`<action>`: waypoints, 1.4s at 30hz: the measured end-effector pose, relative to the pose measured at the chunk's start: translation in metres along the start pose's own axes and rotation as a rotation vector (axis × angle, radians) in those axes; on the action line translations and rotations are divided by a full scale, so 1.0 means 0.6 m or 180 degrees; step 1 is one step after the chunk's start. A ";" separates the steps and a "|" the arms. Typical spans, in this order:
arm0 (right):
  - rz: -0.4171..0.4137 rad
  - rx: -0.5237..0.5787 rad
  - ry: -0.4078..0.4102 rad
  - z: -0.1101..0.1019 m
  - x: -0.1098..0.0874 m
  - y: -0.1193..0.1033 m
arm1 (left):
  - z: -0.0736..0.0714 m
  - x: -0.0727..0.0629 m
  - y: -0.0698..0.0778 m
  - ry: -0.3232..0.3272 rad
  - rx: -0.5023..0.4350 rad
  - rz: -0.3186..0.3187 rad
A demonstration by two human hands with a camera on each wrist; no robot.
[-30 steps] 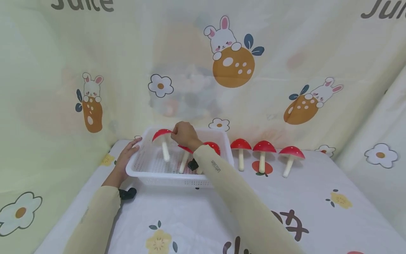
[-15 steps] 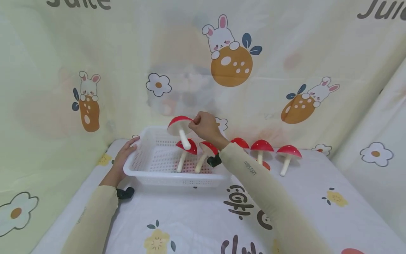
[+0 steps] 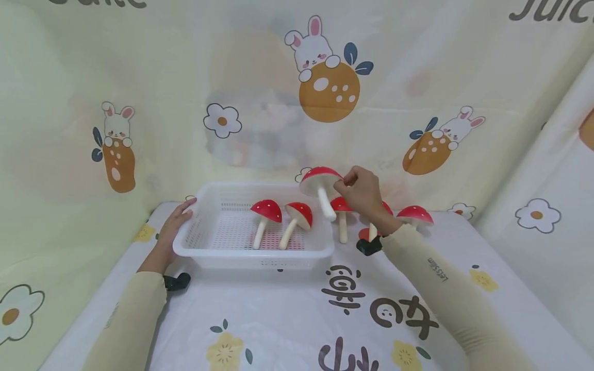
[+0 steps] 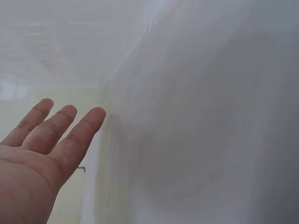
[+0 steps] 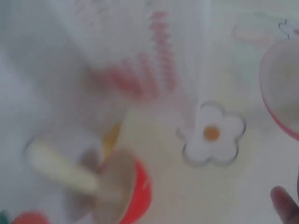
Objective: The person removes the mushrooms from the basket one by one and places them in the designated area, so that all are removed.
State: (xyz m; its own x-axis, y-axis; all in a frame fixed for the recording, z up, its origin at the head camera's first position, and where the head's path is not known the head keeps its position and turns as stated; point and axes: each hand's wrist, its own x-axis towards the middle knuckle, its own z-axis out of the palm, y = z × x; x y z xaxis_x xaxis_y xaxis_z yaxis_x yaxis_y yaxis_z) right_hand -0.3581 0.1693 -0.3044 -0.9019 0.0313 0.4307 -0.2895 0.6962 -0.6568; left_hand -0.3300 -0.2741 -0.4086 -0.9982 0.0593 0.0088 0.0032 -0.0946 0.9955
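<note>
Right hand [image 3: 363, 195] is pinching the held mushroom [image 3: 322, 178] by its cap edge, stem hanging slightly tilted, up in the air by the right end of the basket [image 3: 250, 253]. Can't tell if it's over the rim or past it. Edge pinch probably keeps my fingers clear of the stem.

Left hand [image 3: 171, 226] isn't gripping: fingers straight along the basket's left end, likely just to steady it.

Two mushrooms [image 3: 266, 210] [image 3: 299, 215] sit inside, stems my way. Three others [image 3: 342, 205] [image 3: 387, 208] [image 3: 415, 214] rest in a row on the cloth [image 3: 260, 309] to the right, the last two partly hidden by my arm; lining them up probably keeps them easy to reach.
</note>
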 end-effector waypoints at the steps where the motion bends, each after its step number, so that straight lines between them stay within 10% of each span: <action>1: 0.0052 -0.0029 -0.0010 -0.008 -0.006 0.009 | 0.000 -0.001 0.000 -0.0007 -0.0023 -0.0010; 22: -0.0099 -0.0611 -0.0250 -0.020 -0.108 0.154 | 0.001 -0.007 0.002 -0.0046 -0.0084 0.0011; 42: -0.0668 -0.1133 -0.0465 -0.006 -0.143 0.149 | -0.001 -0.001 -0.005 -0.0069 -0.0111 0.0065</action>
State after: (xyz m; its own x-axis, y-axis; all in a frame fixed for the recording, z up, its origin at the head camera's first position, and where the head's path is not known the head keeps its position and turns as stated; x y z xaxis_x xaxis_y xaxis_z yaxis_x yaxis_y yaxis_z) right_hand -0.3053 0.2316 -0.3980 -0.8786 -0.2212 0.4233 -0.3660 0.8812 -0.2992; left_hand -0.3297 -0.2746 -0.4114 -0.9964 0.0784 0.0314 0.0210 -0.1305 0.9912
